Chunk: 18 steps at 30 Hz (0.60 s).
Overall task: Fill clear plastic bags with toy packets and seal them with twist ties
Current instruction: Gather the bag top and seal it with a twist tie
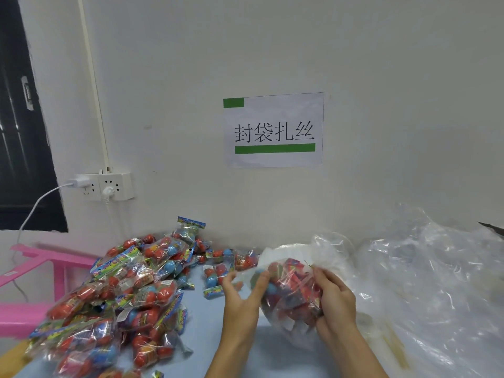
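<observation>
Both hands meet on the clear plastic bag stuffed with red toy packets point(290, 291): right hand point(336, 298) grips its 3 o'clock side, left hand point(242, 293) presses spread fingers at 9. Its open neck points to 12; loose packets point(122, 290) heap at 9 on the pale blue worktop point(207, 331).

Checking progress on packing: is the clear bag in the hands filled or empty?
Filled: red and blue toy packets show through the clear bag, held between the left hand and right hand.
</observation>
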Each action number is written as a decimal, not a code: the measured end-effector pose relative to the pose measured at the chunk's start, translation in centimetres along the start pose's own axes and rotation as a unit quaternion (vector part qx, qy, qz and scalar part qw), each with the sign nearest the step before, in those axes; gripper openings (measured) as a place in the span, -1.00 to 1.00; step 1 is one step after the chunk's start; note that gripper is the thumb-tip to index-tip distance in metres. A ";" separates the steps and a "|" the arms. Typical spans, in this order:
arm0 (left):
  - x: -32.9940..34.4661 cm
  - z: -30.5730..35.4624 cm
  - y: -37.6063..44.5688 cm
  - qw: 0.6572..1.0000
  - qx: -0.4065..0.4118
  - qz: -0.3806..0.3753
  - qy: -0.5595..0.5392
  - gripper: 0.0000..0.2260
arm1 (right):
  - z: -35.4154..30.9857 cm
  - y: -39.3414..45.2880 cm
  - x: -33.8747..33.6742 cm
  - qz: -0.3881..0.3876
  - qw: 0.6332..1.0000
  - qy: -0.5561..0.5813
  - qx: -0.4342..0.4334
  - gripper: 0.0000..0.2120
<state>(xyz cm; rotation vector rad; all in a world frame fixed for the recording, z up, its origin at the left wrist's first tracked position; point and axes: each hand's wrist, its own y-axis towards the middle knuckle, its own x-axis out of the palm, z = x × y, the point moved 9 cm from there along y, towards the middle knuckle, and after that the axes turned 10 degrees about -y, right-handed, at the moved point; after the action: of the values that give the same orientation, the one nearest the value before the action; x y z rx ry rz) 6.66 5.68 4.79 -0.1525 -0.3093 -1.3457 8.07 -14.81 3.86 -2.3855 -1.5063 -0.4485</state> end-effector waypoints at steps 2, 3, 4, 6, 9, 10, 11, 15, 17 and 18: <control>1.2 -1.7 0.2 0.994 -0.059 -0.052 -0.072 -0.24 | 0.0 -0.2 0.5 -0.004 1.000 0.017 -0.003 -0.96; 1.9 -2.3 0.1 0.989 -0.073 -0.080 -0.103 -0.27 | 0.1 -0.3 0.8 -0.011 1.000 0.018 -0.004 -0.94; 2.4 -2.6 0.1 0.983 -0.081 -0.098 -0.133 -0.28 | 0.2 -0.4 1.2 -0.021 1.000 0.013 -0.005 -0.91; 2.5 -2.9 0.4 0.977 -0.081 -0.100 -0.172 -0.29 | 0.4 -0.5 1.9 -0.053 0.999 -0.005 0.000 -0.85; 1.4 -2.9 1.1 0.979 -0.067 -0.065 -0.179 -0.28 | 0.3 -0.7 2.9 -0.120 0.991 -0.057 0.007 -0.88; 1.1 -2.8 1.2 0.981 -0.066 -0.055 -0.175 -0.24 | 0.2 -0.9 3.1 -0.139 0.988 -0.072 0.006 -0.91; 0.8 -2.7 1.2 0.982 -0.065 -0.045 -0.173 -0.20 | 0.2 -1.1 3.3 -0.155 0.985 -0.081 0.005 -0.92; 0.2 -2.5 0.6 0.971 -0.073 0.007 -0.230 -0.15 | 0.0 -1.8 3.9 -0.209 0.974 -0.094 -0.009 -0.83; 0.1 -2.3 0.5 0.965 -0.076 0.009 -0.251 -0.18 | -0.4 -2.1 4.2 -0.238 0.962 -0.130 -0.029 -0.76; 0.1 -2.2 0.5 0.965 -0.075 0.002 -0.251 -0.20 | -0.8 -2.3 4.4 -0.254 0.954 -0.152 -0.039 -0.70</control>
<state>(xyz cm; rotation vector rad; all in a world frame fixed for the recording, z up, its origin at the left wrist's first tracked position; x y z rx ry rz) 7.47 5.05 2.77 -0.6269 -0.6313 -1.3128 7.70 -10.58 6.48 -2.1755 -2.2953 -0.2505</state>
